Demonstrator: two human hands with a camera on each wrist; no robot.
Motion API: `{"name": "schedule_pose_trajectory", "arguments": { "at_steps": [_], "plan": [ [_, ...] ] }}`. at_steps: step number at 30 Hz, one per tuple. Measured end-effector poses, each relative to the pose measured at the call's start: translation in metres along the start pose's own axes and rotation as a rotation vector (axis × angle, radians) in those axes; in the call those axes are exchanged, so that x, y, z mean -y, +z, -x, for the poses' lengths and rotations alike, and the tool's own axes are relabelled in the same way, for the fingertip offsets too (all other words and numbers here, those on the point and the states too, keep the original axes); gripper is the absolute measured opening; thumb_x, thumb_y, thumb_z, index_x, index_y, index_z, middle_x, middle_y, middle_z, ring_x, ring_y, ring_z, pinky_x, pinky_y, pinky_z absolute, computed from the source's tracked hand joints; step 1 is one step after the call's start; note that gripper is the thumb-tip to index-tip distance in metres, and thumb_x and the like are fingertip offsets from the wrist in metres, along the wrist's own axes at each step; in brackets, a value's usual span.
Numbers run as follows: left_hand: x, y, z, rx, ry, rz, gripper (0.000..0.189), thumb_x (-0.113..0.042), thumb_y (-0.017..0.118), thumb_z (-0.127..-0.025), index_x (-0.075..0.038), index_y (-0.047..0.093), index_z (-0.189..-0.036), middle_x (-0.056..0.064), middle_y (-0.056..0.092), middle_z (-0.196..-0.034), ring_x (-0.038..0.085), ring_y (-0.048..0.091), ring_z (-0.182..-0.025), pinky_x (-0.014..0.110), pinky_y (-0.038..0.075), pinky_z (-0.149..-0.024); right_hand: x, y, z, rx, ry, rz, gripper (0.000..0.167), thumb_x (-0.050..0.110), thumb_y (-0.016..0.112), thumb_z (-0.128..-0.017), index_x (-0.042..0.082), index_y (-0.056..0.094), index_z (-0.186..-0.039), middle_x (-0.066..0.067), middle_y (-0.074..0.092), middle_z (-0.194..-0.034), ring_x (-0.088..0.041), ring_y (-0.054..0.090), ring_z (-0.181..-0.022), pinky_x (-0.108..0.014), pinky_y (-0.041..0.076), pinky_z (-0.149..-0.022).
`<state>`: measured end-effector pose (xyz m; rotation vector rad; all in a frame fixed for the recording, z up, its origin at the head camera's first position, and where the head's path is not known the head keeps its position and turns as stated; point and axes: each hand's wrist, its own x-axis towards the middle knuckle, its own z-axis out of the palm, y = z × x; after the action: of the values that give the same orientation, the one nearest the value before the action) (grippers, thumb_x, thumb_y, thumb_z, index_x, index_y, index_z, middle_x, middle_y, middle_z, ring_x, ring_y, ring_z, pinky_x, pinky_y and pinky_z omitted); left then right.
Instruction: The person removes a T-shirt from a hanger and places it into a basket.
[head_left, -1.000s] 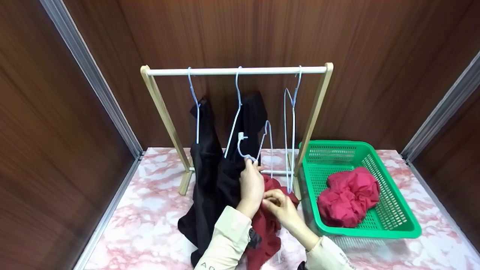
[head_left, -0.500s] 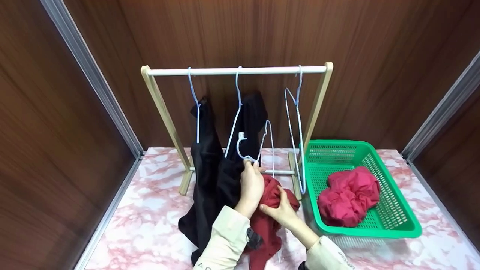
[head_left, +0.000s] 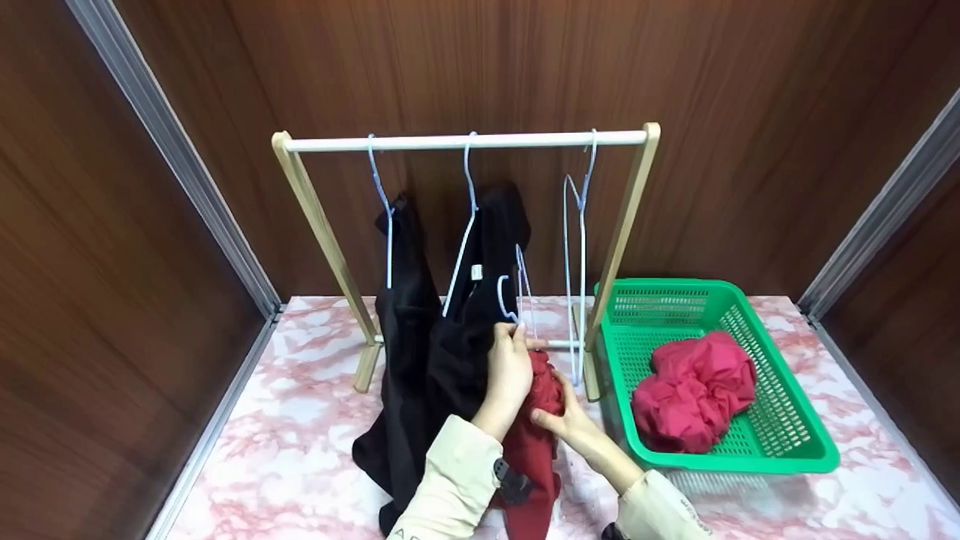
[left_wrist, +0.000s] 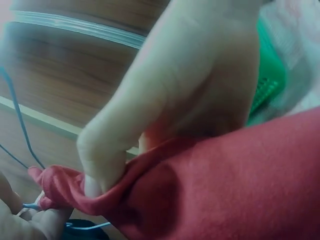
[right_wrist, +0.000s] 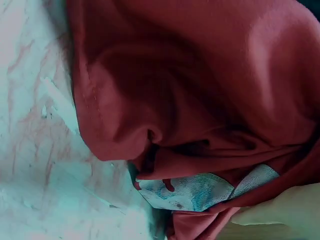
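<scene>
My left hand point(head_left: 510, 367) pinches a pale blue wire clothes hanger point(head_left: 499, 296) close below its hook, in front of the rack. Right beside it, my right hand point(head_left: 570, 420) grips a bunched part of a red garment point(head_left: 529, 472), thumb on the near side. The garment's lower part hangs toward the table. In the left wrist view, the right hand point(left_wrist: 175, 100) has a fingertip pressed into a fold of the red cloth point(left_wrist: 240, 180), while left-hand fingers point(left_wrist: 30, 225) are at the wire. A pale print point(right_wrist: 200, 192) shows on the cloth in the right wrist view.
A rack with a white bar point(head_left: 525, 140) carries two hangers with black garments point(head_left: 409, 337) and one bare hanger point(head_left: 582, 285) at the right. A green basket point(head_left: 720, 469) stands on the right with crumpled red cloth point(head_left: 694, 394) inside. Wooden panels point(head_left: 480, 67) enclose the marbled tabletop point(head_left: 285, 420).
The held hanger has turned, its hook shifting right. My right hand has gone from a light pinch to a wider grip round the red garment. The bare hanger swung slightly; the view shifted a little.
</scene>
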<state>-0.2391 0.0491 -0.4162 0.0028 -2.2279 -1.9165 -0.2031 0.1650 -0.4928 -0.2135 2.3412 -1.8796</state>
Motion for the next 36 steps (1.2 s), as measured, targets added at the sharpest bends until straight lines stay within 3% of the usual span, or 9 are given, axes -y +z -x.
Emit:
{"name": "schedule_pose_trajectory", "arguments": {
  "at_steps": [7, 12, 16, 20, 23, 25, 28, 33, 36],
  "plan": [
    [0.001, -0.002, 0.003, 0.127, -0.101, 0.005, 0.028, -0.020, 0.048, -0.099, 0.004, 0.064, -0.096, 0.018, 0.074, -0.089, 0.022, 0.069, -0.086, 0.026, 0.052, -0.077, -0.004, 0.000, -0.003, -0.062, 0.033, -0.035, 0.087, 0.022, 0.067, -0.077, -0.006, 0.020, -0.144, -0.029, 0.048, -0.134, -0.030, 0.055, -0.115, -0.028, 0.044, -0.093],
    [0.001, -0.007, 0.004, 0.205, -0.027, -0.151, 0.020, -0.011, 0.056, -0.091, 0.004, 0.068, -0.095, 0.014, 0.071, -0.092, 0.016, 0.062, -0.086, 0.027, 0.049, -0.079, -0.005, -0.003, -0.004, -0.082, 0.038, -0.039, 0.086, 0.025, 0.068, -0.077, -0.008, 0.023, -0.142, -0.029, 0.049, -0.132, -0.026, 0.056, -0.110, -0.026, 0.045, -0.088],
    [0.000, -0.008, 0.001, 0.194, 0.017, -0.198, 0.018, -0.010, 0.058, -0.091, 0.004, 0.068, -0.095, 0.015, 0.070, -0.093, 0.020, 0.062, -0.087, 0.028, 0.049, -0.080, -0.002, -0.003, -0.003, -0.071, 0.054, -0.023, 0.082, 0.021, 0.064, -0.079, -0.009, 0.021, -0.143, -0.030, 0.047, -0.134, -0.031, 0.055, -0.114, -0.030, 0.045, -0.091],
    [-0.002, -0.004, -0.003, 0.194, -0.039, -0.072, 0.019, -0.010, 0.053, -0.095, 0.006, 0.064, -0.099, 0.019, 0.072, -0.091, 0.023, 0.067, -0.086, 0.024, 0.050, -0.073, -0.002, 0.001, -0.002, -0.079, 0.055, 0.073, 0.080, 0.016, 0.064, -0.078, -0.010, 0.022, -0.141, -0.031, 0.048, -0.130, -0.036, 0.054, -0.116, -0.039, 0.044, -0.097],
    [-0.003, 0.000, -0.006, 0.225, -0.055, 0.044, 0.020, -0.007, 0.047, -0.098, 0.009, 0.058, -0.103, 0.025, 0.071, -0.093, 0.030, 0.071, -0.085, 0.027, 0.056, -0.072, -0.005, 0.003, -0.002, -0.081, 0.074, 0.130, 0.077, 0.016, 0.067, -0.076, -0.009, 0.028, -0.138, -0.028, 0.055, -0.121, -0.032, 0.058, -0.107, -0.037, 0.046, -0.091],
    [-0.003, 0.001, -0.007, 0.237, -0.039, 0.065, 0.020, -0.006, 0.045, -0.099, 0.010, 0.055, -0.105, 0.028, 0.070, -0.094, 0.034, 0.072, -0.084, 0.032, 0.059, -0.073, -0.007, 0.002, -0.002, -0.069, 0.097, 0.149, 0.074, 0.018, 0.068, -0.077, -0.007, 0.032, -0.136, -0.024, 0.058, -0.116, -0.028, 0.059, -0.101, -0.034, 0.047, -0.086],
    [-0.002, 0.000, -0.011, 0.220, -0.014, 0.047, 0.019, -0.006, 0.043, -0.100, 0.009, 0.054, -0.105, 0.029, 0.070, -0.094, 0.037, 0.072, -0.079, 0.034, 0.059, -0.068, -0.010, -0.001, -0.003, -0.048, 0.110, 0.164, 0.069, 0.024, 0.070, -0.081, -0.005, 0.038, -0.134, -0.019, 0.061, -0.113, -0.026, 0.059, -0.101, -0.035, 0.047, -0.087],
    [-0.002, -0.003, -0.021, 0.156, 0.008, -0.025, 0.019, -0.008, 0.041, -0.101, 0.004, 0.055, -0.105, 0.026, 0.070, -0.086, 0.036, 0.071, -0.068, 0.030, 0.057, -0.058, -0.014, -0.006, -0.001, -0.010, 0.040, 0.216, 0.071, 0.027, 0.073, -0.083, -0.010, 0.039, -0.134, -0.022, 0.061, -0.117, -0.030, 0.058, -0.108, -0.041, 0.046, -0.094],
    [-0.003, -0.004, -0.025, 0.141, -0.004, -0.048, 0.019, -0.010, 0.040, -0.102, 0.001, 0.054, -0.107, 0.025, 0.070, -0.082, 0.025, 0.068, -0.055, 0.025, 0.054, -0.050, -0.020, -0.008, 0.001, 0.001, -0.010, 0.217, 0.072, 0.027, 0.075, -0.082, -0.012, 0.040, -0.132, -0.023, 0.061, -0.113, -0.030, 0.059, -0.105, -0.040, 0.047, -0.092]
  ]
}}
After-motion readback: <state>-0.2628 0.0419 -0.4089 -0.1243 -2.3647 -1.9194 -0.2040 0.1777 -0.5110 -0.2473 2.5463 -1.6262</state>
